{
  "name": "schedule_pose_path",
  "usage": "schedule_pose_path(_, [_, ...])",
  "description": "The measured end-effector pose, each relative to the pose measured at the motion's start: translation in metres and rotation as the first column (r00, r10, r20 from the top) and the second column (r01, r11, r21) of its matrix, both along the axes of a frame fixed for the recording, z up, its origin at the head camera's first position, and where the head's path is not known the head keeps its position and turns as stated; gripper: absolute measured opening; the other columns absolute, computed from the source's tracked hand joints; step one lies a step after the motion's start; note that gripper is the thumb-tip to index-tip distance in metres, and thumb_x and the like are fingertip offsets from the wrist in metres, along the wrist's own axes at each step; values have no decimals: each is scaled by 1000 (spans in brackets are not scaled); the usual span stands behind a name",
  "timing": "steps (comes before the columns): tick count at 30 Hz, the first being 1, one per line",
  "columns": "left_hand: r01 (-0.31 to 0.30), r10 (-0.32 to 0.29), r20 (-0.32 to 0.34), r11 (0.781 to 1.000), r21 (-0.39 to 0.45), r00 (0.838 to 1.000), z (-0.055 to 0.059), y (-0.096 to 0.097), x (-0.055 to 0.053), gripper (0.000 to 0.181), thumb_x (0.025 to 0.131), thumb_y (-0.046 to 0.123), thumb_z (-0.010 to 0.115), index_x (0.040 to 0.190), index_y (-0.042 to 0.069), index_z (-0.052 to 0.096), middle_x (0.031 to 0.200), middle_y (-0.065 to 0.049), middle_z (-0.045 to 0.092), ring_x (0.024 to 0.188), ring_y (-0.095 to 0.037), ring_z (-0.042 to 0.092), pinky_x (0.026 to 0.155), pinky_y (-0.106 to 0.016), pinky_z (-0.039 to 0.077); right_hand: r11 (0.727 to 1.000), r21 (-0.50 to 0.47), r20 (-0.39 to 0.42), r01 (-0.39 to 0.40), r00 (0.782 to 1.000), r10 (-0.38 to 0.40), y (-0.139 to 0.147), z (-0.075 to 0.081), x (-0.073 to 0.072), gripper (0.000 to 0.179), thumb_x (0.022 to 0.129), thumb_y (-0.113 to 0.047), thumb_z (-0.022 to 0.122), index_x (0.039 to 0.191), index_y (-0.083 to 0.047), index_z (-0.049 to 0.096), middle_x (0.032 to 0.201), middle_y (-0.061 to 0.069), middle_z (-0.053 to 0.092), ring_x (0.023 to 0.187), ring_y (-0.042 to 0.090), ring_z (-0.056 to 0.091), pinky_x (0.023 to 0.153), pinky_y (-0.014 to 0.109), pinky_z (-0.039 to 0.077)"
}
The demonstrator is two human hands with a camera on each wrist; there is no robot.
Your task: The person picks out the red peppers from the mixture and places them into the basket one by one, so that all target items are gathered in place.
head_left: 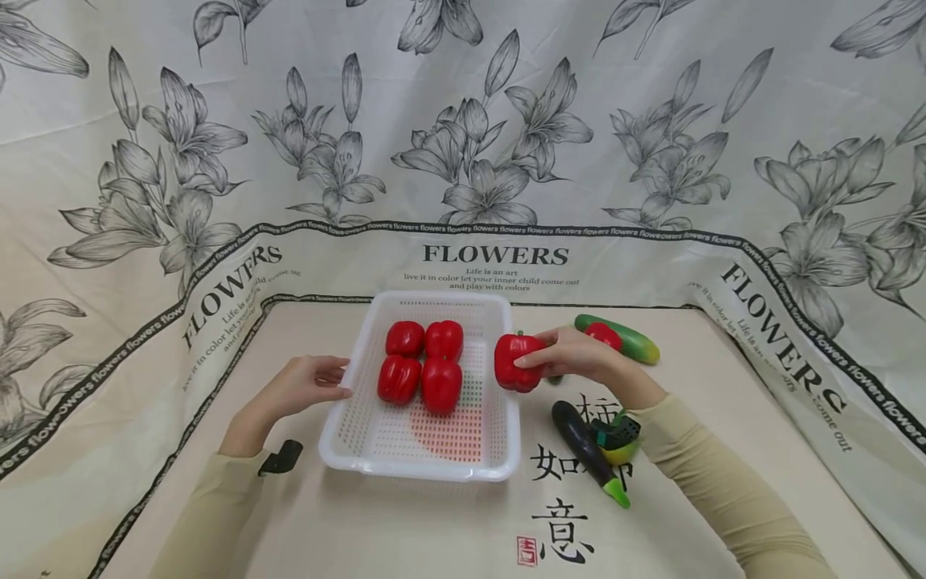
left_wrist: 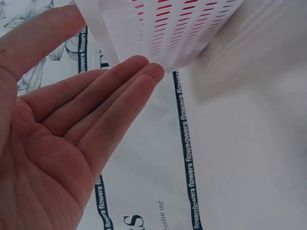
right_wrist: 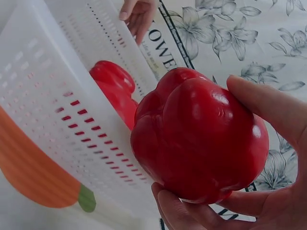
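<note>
My right hand [head_left: 567, 354] grips a red bell pepper [head_left: 517, 362] beside the right rim of a white perforated basket [head_left: 427, 466]. In the right wrist view thumb and fingers spread around that bell pepper [right_wrist: 201, 136]. Several more red bell peppers [head_left: 399, 379] sit grouped inside the basket, toward its left and middle. At the basket's left side is my left hand [head_left: 307, 386]. Its fingers are nearly straight in the left wrist view, the thumb at the rim and the fingertips [left_wrist: 148, 84] by the perforated wall [left_wrist: 168, 28]; whether they press on it, I cannot tell.
An eggplant [head_left: 587, 446] lies right of the basket, beside a green-yellow thing [head_left: 620, 454] partly hidden by the right wrist's camera. Behind the right hand lie a cucumber [head_left: 637, 344] and a red round thing [head_left: 604, 334]. A flower-printed curtain [head_left: 492, 161] rises at the back and sides.
</note>
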State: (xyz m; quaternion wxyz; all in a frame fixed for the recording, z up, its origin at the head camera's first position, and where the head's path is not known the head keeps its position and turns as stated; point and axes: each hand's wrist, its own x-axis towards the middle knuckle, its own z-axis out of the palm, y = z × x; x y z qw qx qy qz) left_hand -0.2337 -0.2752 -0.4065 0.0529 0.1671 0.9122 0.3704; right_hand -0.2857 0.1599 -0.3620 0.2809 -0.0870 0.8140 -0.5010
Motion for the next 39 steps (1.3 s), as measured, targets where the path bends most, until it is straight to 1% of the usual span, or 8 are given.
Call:
schedule_pose_path(7, [-2, 2, 4, 1000, 4, 1000, -2, 0, -1, 59, 80, 26, 76, 127, -4, 55, 111, -19, 68, 99, -31, 67, 83, -42, 57, 998, 66, -18, -23, 1000, 24, -14, 4, 0, 74, 77, -38, 77, 133, 0, 48, 120, 13, 62, 96, 21, 64, 87, 34, 55])
schedule_pose_path(10, [-2, 2, 9, 1000, 6, 1000, -2, -1, -1, 60, 80, 26, 76, 127, -4, 55, 110, -18, 68, 99, -31, 67, 82, -42, 57, 996, 78, -21, -48, 999, 50, -20, 7, 1, 71, 77, -38, 77, 130, -1, 51, 116, 12, 64, 93, 21, 66, 86, 34, 56])
schedule_pose_path(15, [-8, 8, 4, 1000, 2, 1000, -2, -1, -1, 59, 79, 27, 77, 127, -3, 56, 110, -18, 68, 99, -30, 67, 83, -43, 57, 992, 83, -29, -91, 995, 94, -33, 11, 1, 63, 78, -36, 76, 127, -2, 54, 116, 12, 64, 97, 22, 64, 86, 35, 56])
schedule_pose_path(19, [-4, 4, -17, 1000, 3, 1000, -3, -1, -2, 59, 79, 26, 77, 125, -4, 57, 108, -18, 69, 98, -30, 67, 82, -42, 57, 991, 69, -25, -113, 993, 115, -43, 12, 0, 62, 78, -33, 76, 126, -1, 55, 117, 13, 64, 99, 22, 65, 89, 37, 55])
schedule_pose_path(24, [13, -13, -47, 1000, 0, 999, -5, -1, -4, 57, 79, 24, 77, 123, -7, 58, 104, -19, 70, 96, -30, 68, 81, -41, 57, 986, 92, -29, -142, 989, 145, -55, 12, -1, 59, 77, -35, 77, 123, -3, 57, 113, 10, 66, 97, 21, 65, 89, 37, 55])
schedule_pose_path(30, [11, -11, -56, 1000, -5, 998, -6, -2, -5, 56, 79, 24, 77, 122, -6, 59, 103, -18, 70, 94, -29, 68, 81, -41, 57, 987, 28, 20, -158, 987, 158, -71, 5, -5, 56, 77, -32, 78, 120, -1, 59, 113, 11, 65, 94, 21, 65, 90, 41, 54])
schedule_pose_path(34, [10, -10, -55, 1000, -4, 998, -6, -2, -5, 56, 79, 23, 77, 122, -6, 59, 103, -18, 70, 94, -29, 68, 80, -41, 57, 982, -12, 42, -189, 981, 190, -82, 0, -6, 53, 79, -28, 76, 121, -1, 58, 112, 11, 65, 93, 20, 66, 90, 41, 54])
schedule_pose_path(39, [13, -14, -45, 1000, -7, 999, -6, -2, -5, 57, 79, 24, 77, 124, -6, 58, 104, -18, 70, 95, -29, 68, 81, -40, 57, 982, -46, 64, -186, 980, 189, -96, -6, -6, 57, 78, -23, 77, 124, 1, 54, 117, 12, 62, 97, 21, 65, 90, 41, 54])
